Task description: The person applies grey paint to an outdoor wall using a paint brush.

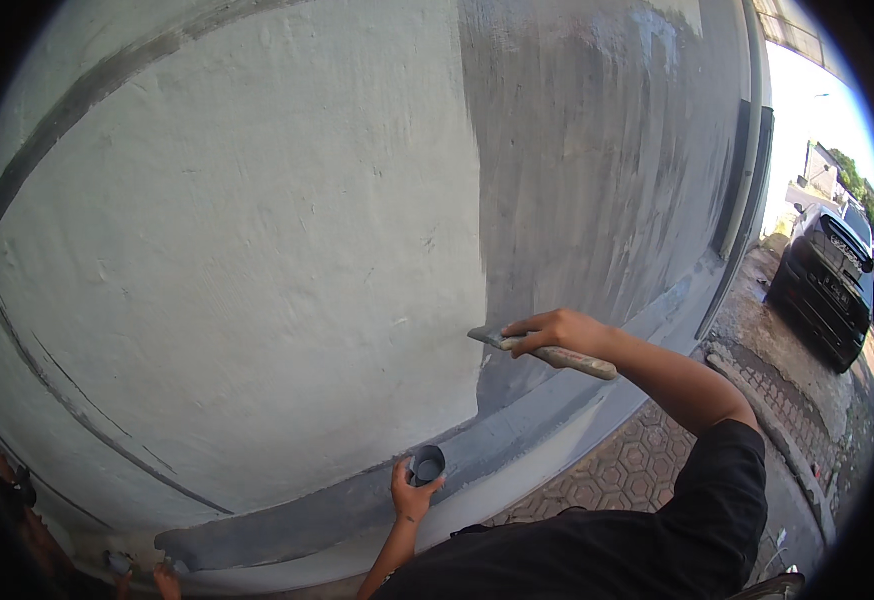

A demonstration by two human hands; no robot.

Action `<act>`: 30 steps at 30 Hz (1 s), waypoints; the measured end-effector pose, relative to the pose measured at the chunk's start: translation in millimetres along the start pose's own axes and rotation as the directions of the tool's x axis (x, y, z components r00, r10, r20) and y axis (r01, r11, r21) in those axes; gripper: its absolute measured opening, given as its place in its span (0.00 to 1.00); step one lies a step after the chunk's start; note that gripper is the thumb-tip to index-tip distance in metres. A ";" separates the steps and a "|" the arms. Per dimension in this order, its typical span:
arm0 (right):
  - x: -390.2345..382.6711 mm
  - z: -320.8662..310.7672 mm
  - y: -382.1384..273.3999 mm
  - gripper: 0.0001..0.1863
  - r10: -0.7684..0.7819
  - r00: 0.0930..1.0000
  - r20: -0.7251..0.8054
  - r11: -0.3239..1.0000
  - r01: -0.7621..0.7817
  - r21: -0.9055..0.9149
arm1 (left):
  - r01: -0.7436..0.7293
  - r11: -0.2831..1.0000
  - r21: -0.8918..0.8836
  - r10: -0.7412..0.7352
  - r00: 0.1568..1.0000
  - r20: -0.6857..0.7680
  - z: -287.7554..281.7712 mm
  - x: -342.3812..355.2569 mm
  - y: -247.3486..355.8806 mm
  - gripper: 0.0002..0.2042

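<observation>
My right hand [555, 332] is closed around a paintbrush [582, 362] with a worn, paint-spotted handle. Its grey bristles point left, at the wall, right by the edge where grey paint [577, 180] meets the pale wall surface [287, 230]; whether they touch is hard to tell. Lower down, my left hand [409, 492] grips a small round grey cup [428, 462] from below and the side. The cup's inside looks grey, and how full it is I cannot tell. Behind it a grey painted band [357, 508] runs along the wall's bottom.
At the lower left, another person's hands [165, 578] are near the wall's base. Hexagonal paving [617, 470] lies below me on the right, bordered by a kerb [772, 440]. A dark car [825, 285] stands beyond. A pale vertical pipe [747, 170] runs by the wall's right end.
</observation>
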State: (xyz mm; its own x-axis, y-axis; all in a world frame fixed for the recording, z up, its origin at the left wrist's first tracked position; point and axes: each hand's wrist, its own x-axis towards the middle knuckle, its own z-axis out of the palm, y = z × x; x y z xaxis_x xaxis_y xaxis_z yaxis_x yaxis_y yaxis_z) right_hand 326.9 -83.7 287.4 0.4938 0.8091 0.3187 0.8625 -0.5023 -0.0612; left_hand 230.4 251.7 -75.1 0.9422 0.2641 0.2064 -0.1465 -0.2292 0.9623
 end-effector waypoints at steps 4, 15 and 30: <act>29.5 -8.3 28.7 0.14 -0.049 0.995 -0.091 0.998 0.053 0.035 | -0.007 1.000 -0.009 0.007 0.999 0.042 -5.9 1.9 4.0 0.39; 111.9 -245.1 49.3 0.05 -0.562 0.583 -0.586 0.795 0.186 -0.577 | 0.028 1.000 0.009 -0.029 0.995 0.098 10.0 4.9 26.1 0.39; -63.0 130.6 -34.0 0.09 0.326 0.848 -0.419 0.872 -0.099 0.480 | -0.092 0.987 0.130 0.088 0.995 0.037 55.1 17.4 75.5 0.36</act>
State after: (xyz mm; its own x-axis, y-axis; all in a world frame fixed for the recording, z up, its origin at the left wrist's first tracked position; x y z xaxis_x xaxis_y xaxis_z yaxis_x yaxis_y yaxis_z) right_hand 280.8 -77.7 145.9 0.6535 0.3943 0.6461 0.7564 -0.3714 -0.5385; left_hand 252.4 187.4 -8.6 0.9361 0.2085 0.2834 -0.1919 -0.3725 0.9080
